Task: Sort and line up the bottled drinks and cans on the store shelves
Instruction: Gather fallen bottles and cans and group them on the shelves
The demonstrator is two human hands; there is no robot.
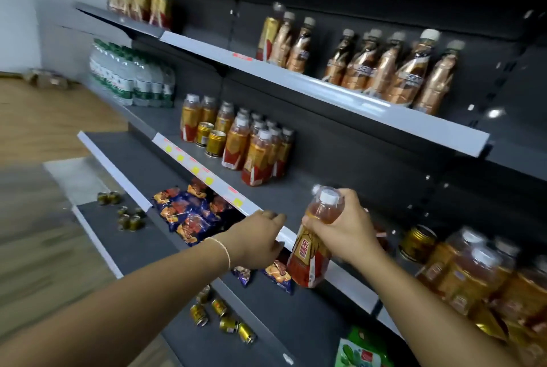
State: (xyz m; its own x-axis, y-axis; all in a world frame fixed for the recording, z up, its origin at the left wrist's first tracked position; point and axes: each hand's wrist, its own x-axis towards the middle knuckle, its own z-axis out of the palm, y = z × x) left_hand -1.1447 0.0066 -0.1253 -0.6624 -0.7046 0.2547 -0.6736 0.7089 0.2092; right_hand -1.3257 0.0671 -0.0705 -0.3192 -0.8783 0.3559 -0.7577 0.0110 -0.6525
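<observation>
My right hand [349, 227] grips an orange drink bottle [313, 251] with a white cap and a red-gold label by its neck, in front of the middle shelf's edge [207, 177]. My left hand [260, 236] hovers at that edge just left of the bottle, fingers loosely curled and holding nothing. A group of matching bottles [254, 147] and two gold cans [210, 139] stand further left on the middle shelf. More such bottles [473, 272] and a gold can [417, 242] crowd the same shelf at the right.
The upper shelf carries copper-wrapped bottles [390, 67] and, far left, gold bottles [139, 1]. Water bottles [133, 76] stand left of the middle shelf. Snack packets [189, 210] and small gold cans [222, 316] lie on lower shelves. Wooden floor [44, 218] is at the left.
</observation>
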